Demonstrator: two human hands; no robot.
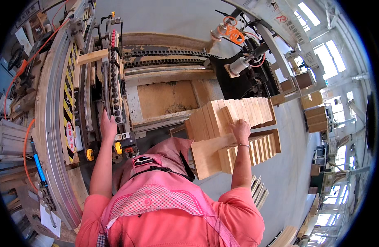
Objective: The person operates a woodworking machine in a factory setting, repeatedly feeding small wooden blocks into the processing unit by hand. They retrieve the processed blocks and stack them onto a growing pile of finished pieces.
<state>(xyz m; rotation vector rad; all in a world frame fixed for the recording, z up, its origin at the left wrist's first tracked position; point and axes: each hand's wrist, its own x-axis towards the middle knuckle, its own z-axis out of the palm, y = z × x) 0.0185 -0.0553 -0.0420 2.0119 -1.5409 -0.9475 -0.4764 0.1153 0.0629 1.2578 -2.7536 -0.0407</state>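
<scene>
While the right hand [241, 130] clasps a short board [227, 115] atop the wooden stack [212, 123], seemingly a picking step calling for a clean lift, the left hand [108, 127], grip indiscernible, lies left of that stack.

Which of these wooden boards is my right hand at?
The board at your right hand's fingers, on the tall stack: it juts out of line, while the others there sit side by side in a row.

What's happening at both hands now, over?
Left fingers beside black-knobbed rail, contact unclear. Right fingers curled over wooden board. Stacked boards crowd close around it.
</scene>
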